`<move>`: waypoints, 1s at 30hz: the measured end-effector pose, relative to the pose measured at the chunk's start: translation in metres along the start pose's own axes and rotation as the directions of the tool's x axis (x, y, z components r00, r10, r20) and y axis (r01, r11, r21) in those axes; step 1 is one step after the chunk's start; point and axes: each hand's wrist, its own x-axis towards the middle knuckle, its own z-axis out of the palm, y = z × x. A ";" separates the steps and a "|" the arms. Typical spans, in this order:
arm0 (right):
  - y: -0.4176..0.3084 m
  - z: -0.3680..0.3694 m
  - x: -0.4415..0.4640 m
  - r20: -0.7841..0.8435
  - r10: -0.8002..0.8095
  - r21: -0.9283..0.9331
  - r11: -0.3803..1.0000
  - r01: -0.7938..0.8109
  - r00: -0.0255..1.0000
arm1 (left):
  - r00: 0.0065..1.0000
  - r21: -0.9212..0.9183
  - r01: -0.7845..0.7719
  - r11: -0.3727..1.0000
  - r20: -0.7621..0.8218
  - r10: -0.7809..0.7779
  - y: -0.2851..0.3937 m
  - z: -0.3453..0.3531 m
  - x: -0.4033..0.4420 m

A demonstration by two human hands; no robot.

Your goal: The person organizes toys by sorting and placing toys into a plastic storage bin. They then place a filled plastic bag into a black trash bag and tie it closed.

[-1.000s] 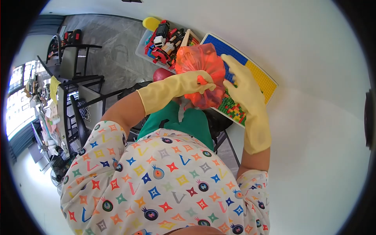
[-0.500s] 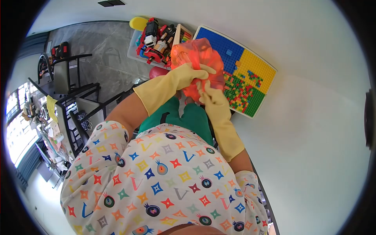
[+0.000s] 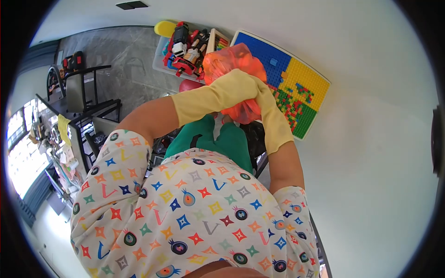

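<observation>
A translucent orange-red plastic bag point(image 3: 225, 62) is bunched up in front of me, above my feet. My left hand point(image 3: 241, 85), in a pale yellow rubber glove, closes over the middle of the bag with its back turned to me. Meeting it from the right, my right hand point(image 3: 265, 95) wears a matching glove and also grips the bag. The fingers of both hands are mostly hidden behind the gloves' backs. Part of the bag hangs below my hands. What it contains, if anything, I cannot make out.
Behind the bag stands a building-brick table point(image 3: 308, 76) with blue, yellow and green plates. Left of it are a small wooden box point(image 3: 217, 39) and a clear bin point(image 3: 160, 58) of toys. Black-framed chairs point(image 3: 76, 92) stand at left; a pale wall point(image 3: 371, 116) rises at right.
My hands have come together and rolled over, so the left glove's back now covers the bag's gathered part. Both elbows have swung outward. The bag stays in nearly the same place.
</observation>
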 end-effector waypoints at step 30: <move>-0.049 -0.034 0.019 0.069 -0.021 -0.919 -0.389 0.055 0.997 | 0.805 0.317 0.503 0.804 0.165 -0.569 -0.010 0.012 -0.085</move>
